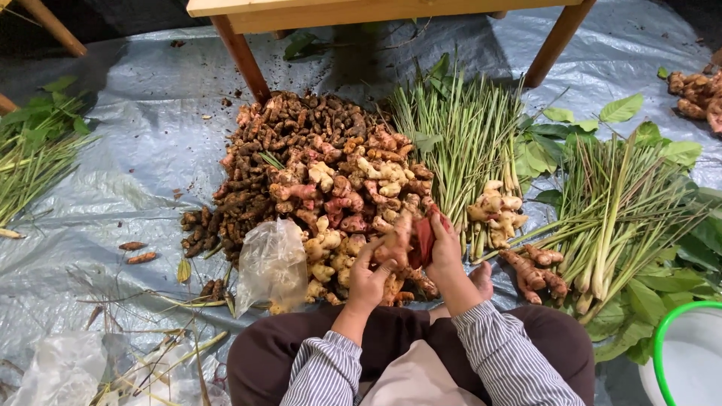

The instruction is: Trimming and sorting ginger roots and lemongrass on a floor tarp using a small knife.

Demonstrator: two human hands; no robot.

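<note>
Now, left hand [370,280]: fingers grasping a ginger root [396,242].
Right hand [444,252]: gripping a reddish root piece [425,239], touching the ginger.
Ginger root: above the big root heap's [316,177] near edge, on the grey tarp [135,158].
Lemongrass bundles [466,135]: just right of the heap.

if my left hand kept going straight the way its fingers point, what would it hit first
Probably the ginger root that both hands already hold; the left hand points up and right into it. Beyond lies the big root pile.
</note>
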